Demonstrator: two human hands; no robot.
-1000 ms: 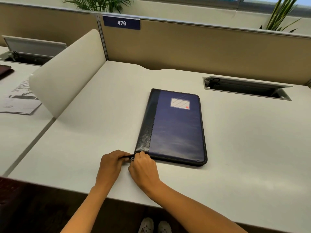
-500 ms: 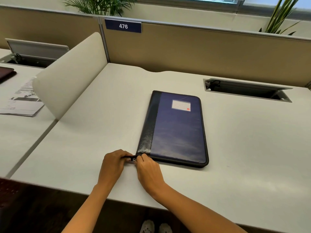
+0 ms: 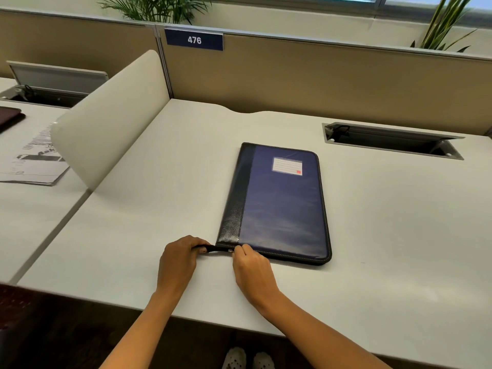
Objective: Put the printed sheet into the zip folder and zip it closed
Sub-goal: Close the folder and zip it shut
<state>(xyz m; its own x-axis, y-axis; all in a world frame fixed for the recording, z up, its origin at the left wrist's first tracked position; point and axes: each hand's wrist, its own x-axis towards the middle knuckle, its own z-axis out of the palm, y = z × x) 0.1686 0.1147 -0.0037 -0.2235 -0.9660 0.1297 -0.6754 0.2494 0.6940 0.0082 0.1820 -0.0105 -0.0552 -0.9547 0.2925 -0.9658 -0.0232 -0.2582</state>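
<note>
A dark blue zip folder (image 3: 282, 209) with a black spine strip and a white label lies flat and closed on the white desk (image 3: 159, 209). My left hand (image 3: 178, 259) pinches a black zipper tail strap (image 3: 210, 248) that sticks out from the folder's near left corner. My right hand (image 3: 250, 265) pinches the small zipper pull (image 3: 231, 250) at the folder's near edge, just right of that corner. No printed sheet shows on this desk; whether one is inside the folder is hidden.
A curved white divider (image 3: 111, 115) separates the neighbouring desk on the left, where printed papers (image 3: 32, 161) lie. An open cable tray (image 3: 391, 139) sits at the back right. A tan partition with sign 476 (image 3: 194, 39) stands behind. The desk's front edge is close to my wrists.
My hands have drawn slightly apart, and more of the black strap shows between them. My right hand has shifted a little to the right along the folder's near edge.
</note>
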